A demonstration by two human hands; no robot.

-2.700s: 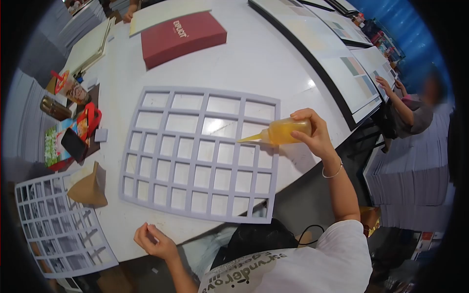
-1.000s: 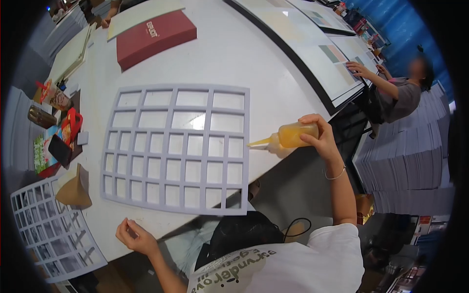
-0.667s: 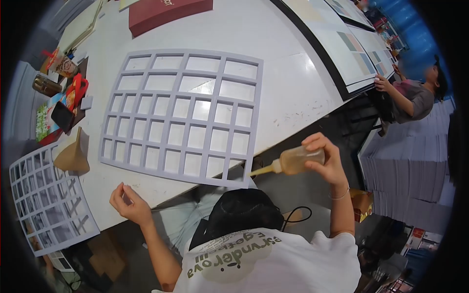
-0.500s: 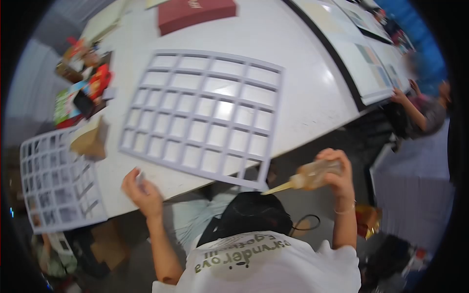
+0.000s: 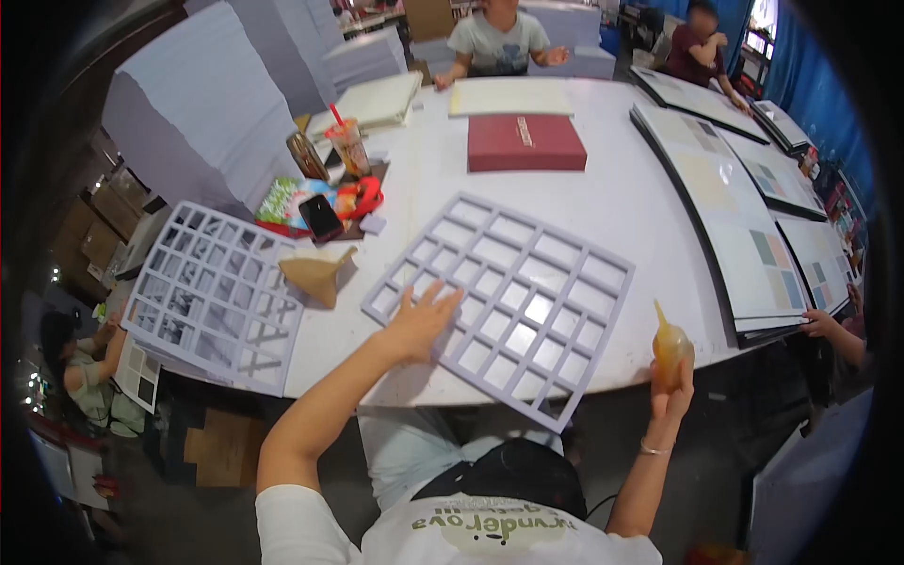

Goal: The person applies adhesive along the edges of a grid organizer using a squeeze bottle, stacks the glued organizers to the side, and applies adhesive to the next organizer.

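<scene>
1 box (image 5: 524,146) reads "EXPLICIT", right hand (image 5: 671,397) gripping bottle (image 5: 673,351), left hand (image 5: 420,327) splayed on grid (image 5: 595,353)

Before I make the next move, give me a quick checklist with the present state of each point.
1. Left hand on the pale lilac grid frame: ok, fingers spread over its near left part.
2. Translucent squeeze bottle of amber liquid held in the right hand: ok.
3. Bottle's pointed nozzle off the frame: ok, upright beside it.
4. Frame fully on the white table: not ok, its nearest corner overhangs the edge.
5. Dark red rectangular box away from the frame: ok, a gap shows.
6. Liquid on the frame's strips: cannot tell, too small to see.
</scene>
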